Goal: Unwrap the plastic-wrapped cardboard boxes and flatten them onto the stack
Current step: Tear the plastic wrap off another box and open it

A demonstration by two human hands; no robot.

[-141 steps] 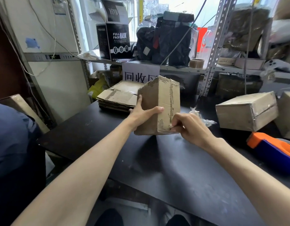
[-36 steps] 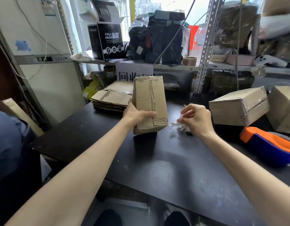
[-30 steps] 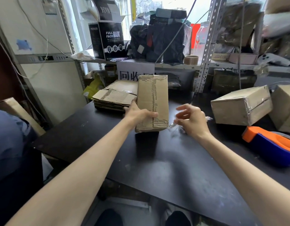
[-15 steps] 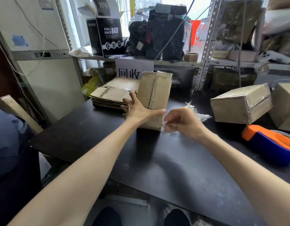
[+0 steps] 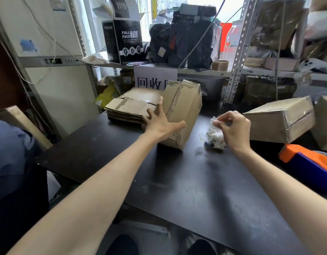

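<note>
An unwrapped cardboard box [image 5: 184, 111] with torn, ribbed edges stands tilted on the black table [image 5: 195, 190]. My left hand [image 5: 159, 124] lies against its left face with fingers spread and the thumb across the front. To the right, my right hand [image 5: 232, 129] hovers with curled fingers over a crumpled wad of clear plastic wrap [image 5: 215, 137], its fingertips at the wad's top. A stack of flattened cardboard [image 5: 127, 109] lies behind and left of the box. A plastic-wrapped box [image 5: 280, 118] sits at the right.
An orange and blue tape dispenser [image 5: 309, 162] lies at the right edge, with another wrapped box [image 5: 324, 122] behind it. Metal shelving [image 5: 238, 52] with a black mask carton [image 5: 125, 39], dark bags and a tape roll [image 5: 219, 64] lines the back. A person in blue [image 5: 10, 162] is at left.
The box has tipped to the right and my left hand has opened flat against its side. My right hand moved right, away from the box, to the plastic wad.
</note>
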